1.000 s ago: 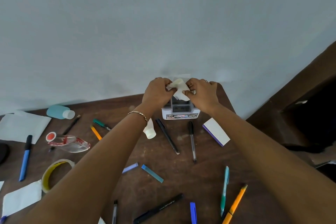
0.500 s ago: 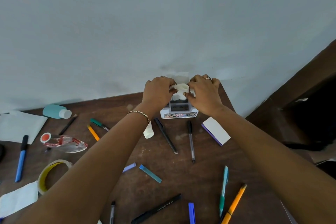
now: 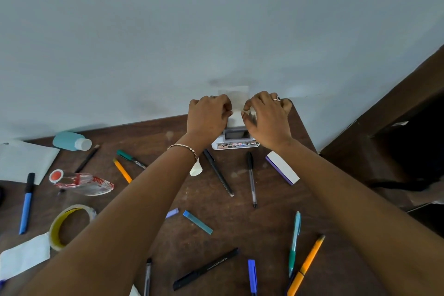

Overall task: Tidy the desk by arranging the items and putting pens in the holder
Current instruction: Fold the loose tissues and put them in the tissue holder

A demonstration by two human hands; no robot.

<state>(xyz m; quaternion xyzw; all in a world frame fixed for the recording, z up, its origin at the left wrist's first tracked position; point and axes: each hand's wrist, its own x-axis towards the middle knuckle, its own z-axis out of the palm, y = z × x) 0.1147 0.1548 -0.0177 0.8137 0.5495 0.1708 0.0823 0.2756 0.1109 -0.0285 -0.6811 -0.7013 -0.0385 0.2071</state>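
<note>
A small white pen holder (image 3: 235, 144) stands against the wall at the back of the brown desk (image 3: 240, 228). My left hand (image 3: 207, 118) and my right hand (image 3: 266, 118) are both above it, pinching a flat white paper (image 3: 235, 116) between them over its opening. Pens lie loose on the desk: two black ones (image 3: 218, 172) (image 3: 251, 179) just in front of the holder, a teal pen (image 3: 294, 244) and an orange pen (image 3: 306, 264) at the right, a black marker (image 3: 205, 269) and a blue pen (image 3: 251, 275) near the front.
A white block with a purple edge (image 3: 282, 168) lies right of the holder. At the left are a blue bottle (image 3: 70, 141), a correction tape dispenser (image 3: 81, 181), a tape roll (image 3: 69, 224), a blue marker (image 3: 26, 203), orange and green pens and white papers (image 3: 22, 161). A dark cabinet (image 3: 396, 127) stands at right.
The crumpled white paper in both hands has been flattened and lowered over the holder. My hands moved slightly apart and back toward the wall.
</note>
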